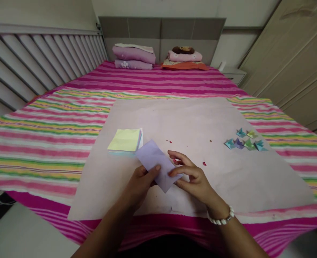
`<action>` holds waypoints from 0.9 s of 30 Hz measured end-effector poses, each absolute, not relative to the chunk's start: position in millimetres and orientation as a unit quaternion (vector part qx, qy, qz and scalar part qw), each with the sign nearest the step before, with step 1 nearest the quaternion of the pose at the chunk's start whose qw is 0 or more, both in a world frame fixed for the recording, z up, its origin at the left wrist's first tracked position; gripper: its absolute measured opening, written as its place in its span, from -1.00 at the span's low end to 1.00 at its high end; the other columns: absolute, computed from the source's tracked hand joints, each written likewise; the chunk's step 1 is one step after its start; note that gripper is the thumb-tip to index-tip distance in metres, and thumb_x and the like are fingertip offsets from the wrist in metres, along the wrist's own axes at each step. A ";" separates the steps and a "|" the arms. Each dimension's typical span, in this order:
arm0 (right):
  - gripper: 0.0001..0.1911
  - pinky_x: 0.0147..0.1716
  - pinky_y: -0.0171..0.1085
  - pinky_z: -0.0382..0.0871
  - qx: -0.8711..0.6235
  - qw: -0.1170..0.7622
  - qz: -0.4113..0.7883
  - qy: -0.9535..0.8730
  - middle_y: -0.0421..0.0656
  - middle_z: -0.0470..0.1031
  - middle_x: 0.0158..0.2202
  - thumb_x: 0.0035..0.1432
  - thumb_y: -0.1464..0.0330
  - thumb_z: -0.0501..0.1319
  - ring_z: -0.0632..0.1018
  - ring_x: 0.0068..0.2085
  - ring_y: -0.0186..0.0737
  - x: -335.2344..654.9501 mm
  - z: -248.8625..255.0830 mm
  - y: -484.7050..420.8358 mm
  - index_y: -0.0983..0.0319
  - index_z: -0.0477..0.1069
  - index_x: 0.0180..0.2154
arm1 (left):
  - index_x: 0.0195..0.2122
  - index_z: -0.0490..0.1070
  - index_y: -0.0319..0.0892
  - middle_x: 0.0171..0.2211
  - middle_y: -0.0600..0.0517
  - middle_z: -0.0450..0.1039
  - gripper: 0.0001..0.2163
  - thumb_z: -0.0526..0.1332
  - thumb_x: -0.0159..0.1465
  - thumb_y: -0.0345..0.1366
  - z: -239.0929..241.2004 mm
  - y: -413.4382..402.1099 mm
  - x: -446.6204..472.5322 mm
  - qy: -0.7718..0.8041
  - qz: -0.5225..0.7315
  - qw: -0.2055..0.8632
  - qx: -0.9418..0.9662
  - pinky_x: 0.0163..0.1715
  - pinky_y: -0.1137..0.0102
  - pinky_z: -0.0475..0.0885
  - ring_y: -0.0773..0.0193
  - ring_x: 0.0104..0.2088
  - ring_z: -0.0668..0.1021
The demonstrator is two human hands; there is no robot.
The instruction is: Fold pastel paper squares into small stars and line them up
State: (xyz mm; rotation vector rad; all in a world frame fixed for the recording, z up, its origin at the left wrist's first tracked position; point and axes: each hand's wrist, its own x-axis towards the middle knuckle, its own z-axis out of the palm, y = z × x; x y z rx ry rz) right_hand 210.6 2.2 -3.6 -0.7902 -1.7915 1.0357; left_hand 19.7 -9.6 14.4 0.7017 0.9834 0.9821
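At view's six o'clock, the left hand [141,182] is clamping one sheet [162,164]; the right hand [196,177] is touching its corner, grip unverifiable. One stack [125,140] is lying at the sheet's ten o'clock, six folded pieces [239,144] near three.

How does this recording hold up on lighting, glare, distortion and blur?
Head view: dim, fairly even light, no strong glare on the purple paper; head view: apparent wide-angle stretch toward the sides, where the white railing slants; head view: left hand and right hand are readable, but fine detail on the folded paper pieces is soft.
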 end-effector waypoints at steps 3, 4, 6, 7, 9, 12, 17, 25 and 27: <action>-0.86 0.14 -0.04 0.21 -0.320 0.442 0.419 -0.726 -0.16 0.20 0.27 0.11 0.39 0.30 0.31 0.21 -0.02 208.0 -2.3 1.8 0.06 0.56 -0.25 | -0.20 0.56 -0.28 -0.30 -0.11 0.60 -0.66 0.37 0.08 -0.14 13.9 -10.9 19.2 0.443 0.429 0.716 0.326 -0.26 0.33 0.42 0.18 -0.31 0.56; -0.85 0.14 -0.04 0.21 -0.321 0.439 0.419 -0.727 -0.16 0.20 0.27 0.12 0.39 0.29 0.31 0.21 -0.02 207.5 -2.0 1.7 0.07 0.56 -0.25 | -0.19 0.55 -0.28 -0.29 -0.10 0.59 -0.66 0.37 0.08 -0.15 13.5 -11.1 19.0 0.442 0.429 0.717 0.326 -0.25 0.33 0.42 0.18 -0.30 0.56; -0.85 0.14 -0.04 0.22 -0.318 0.437 0.421 -0.729 -0.15 0.23 0.25 0.13 0.40 0.27 0.32 0.20 -0.04 207.2 -1.8 1.8 0.07 0.56 -0.25 | -0.18 0.55 -0.28 -0.28 -0.10 0.59 -0.67 0.37 0.09 -0.16 12.6 -10.6 18.1 0.436 0.435 0.719 0.321 -0.23 0.34 0.41 0.20 -0.29 0.55; -0.86 0.14 -0.04 0.22 -0.316 0.438 0.423 -0.728 -0.14 0.25 0.23 0.14 0.41 0.26 0.33 0.20 -0.04 207.6 -2.0 2.0 0.08 0.56 -0.25 | -0.19 0.55 -0.28 -0.28 -0.10 0.58 -0.68 0.35 0.10 -0.16 12.2 -10.0 17.4 0.434 0.442 0.719 0.315 -0.24 0.34 0.41 0.20 -0.29 0.54; -0.86 0.14 -0.04 0.23 -0.314 0.444 0.427 -0.722 -0.13 0.30 0.20 0.16 0.41 0.24 0.35 0.18 -0.05 209.2 -2.7 2.6 0.09 0.56 -0.27 | -0.23 0.55 -0.28 -0.31 -0.09 0.58 -0.69 0.32 0.13 -0.13 11.5 -8.4 15.3 0.433 0.455 0.717 0.303 -0.29 0.37 0.41 0.23 -0.31 0.53; -0.85 0.12 -0.02 0.27 -0.321 0.452 0.419 -0.719 -0.12 0.31 0.19 0.18 0.39 0.22 0.37 0.16 -0.05 211.2 -4.4 3.4 0.08 0.55 -0.25 | -0.32 0.55 -0.27 -0.40 -0.04 0.55 -0.74 0.34 0.11 -0.15 10.9 -6.4 11.8 0.448 0.466 0.708 0.284 -0.36 0.41 0.38 0.29 -0.39 0.50; -0.79 0.08 0.00 0.30 -0.351 0.448 0.352 -0.743 -0.14 0.17 0.28 0.10 0.40 0.28 0.35 0.17 0.01 207.7 -7.0 1.9 0.05 0.55 -0.19 | -0.38 0.55 -0.27 -0.43 -0.01 0.55 -0.78 0.39 0.05 -0.20 12.9 -6.9 13.0 0.453 0.469 0.707 0.274 -0.38 0.44 0.40 0.33 -0.42 0.49; -0.93 0.12 0.01 0.25 -0.358 0.471 0.367 -0.718 -0.11 0.26 0.23 0.12 0.33 0.30 0.38 0.15 0.00 203.6 -5.3 1.9 0.11 0.57 -0.31 | -0.29 0.57 -0.22 -0.31 -0.03 0.59 -0.80 0.35 0.13 -0.22 10.4 -9.9 11.4 0.427 0.447 0.722 0.309 -0.28 0.40 0.48 0.27 -0.29 0.56; -0.95 0.11 -0.02 0.28 -0.363 0.486 0.394 -0.690 -0.10 0.33 0.17 0.11 0.33 0.32 0.42 0.11 -0.04 200.9 -4.3 2.2 0.12 0.57 -0.35 | -0.28 0.58 -0.23 -0.31 -0.05 0.60 -0.80 0.34 0.14 -0.21 9.9 -10.4 11.5 0.423 0.441 0.725 0.319 -0.28 0.40 0.47 0.25 -0.28 0.57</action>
